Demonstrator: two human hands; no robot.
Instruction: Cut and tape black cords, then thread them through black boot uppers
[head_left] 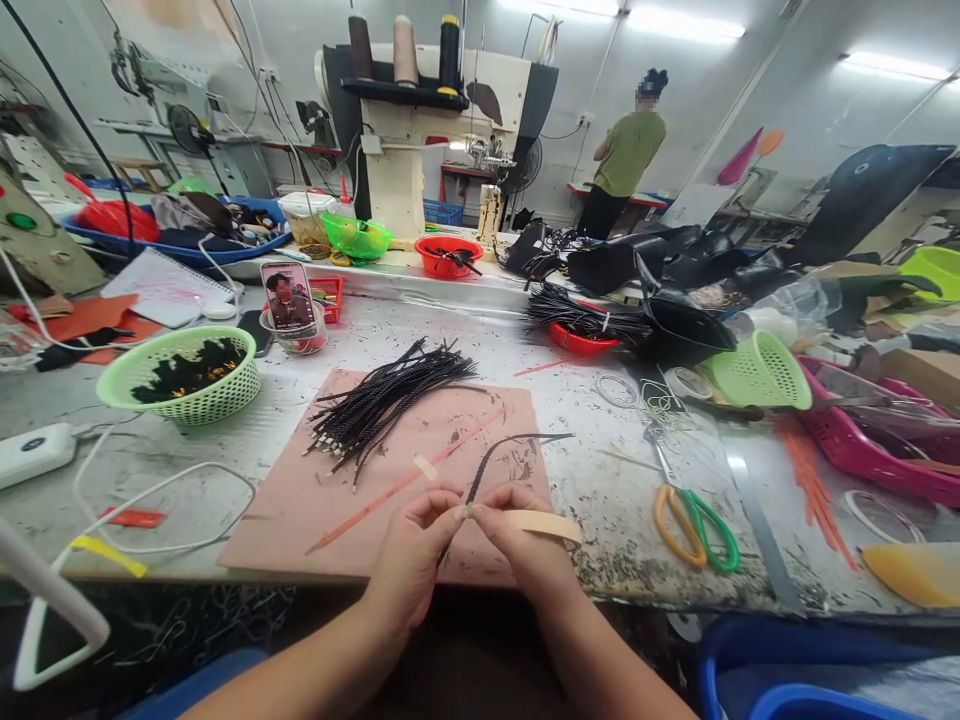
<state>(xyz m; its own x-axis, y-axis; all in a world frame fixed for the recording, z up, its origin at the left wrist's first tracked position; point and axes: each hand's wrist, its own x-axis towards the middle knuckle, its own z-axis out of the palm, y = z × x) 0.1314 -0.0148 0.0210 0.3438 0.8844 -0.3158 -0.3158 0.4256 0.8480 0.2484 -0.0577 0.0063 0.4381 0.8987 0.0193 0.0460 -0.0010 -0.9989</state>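
A braided black cord (480, 470) stands up between my hands, its upper end bending right over the pinkish-brown board (277, 510). My left hand (420, 530) is closed, thumb and fingers pinching the cord low down. Fingertips of my right hand (529, 545) meet them at the same spot, also closed on the cord. From the right hand a cream strip of tape (544, 524) loops out to the right. Beyond lies a bundle of similar black cords (397, 395) with pale tips. A small cream piece (425, 467) and an orange-red strip (375, 510) lie on the board.
Scissors (694, 530) with orange and green handles lie at right. A light green basket (180, 395) with black pieces stands left, near a phone (289, 298) in a clear cup. A red bowl (581, 338) holds black cords. Behind are a sewing machine (405, 140) and a person (630, 150).
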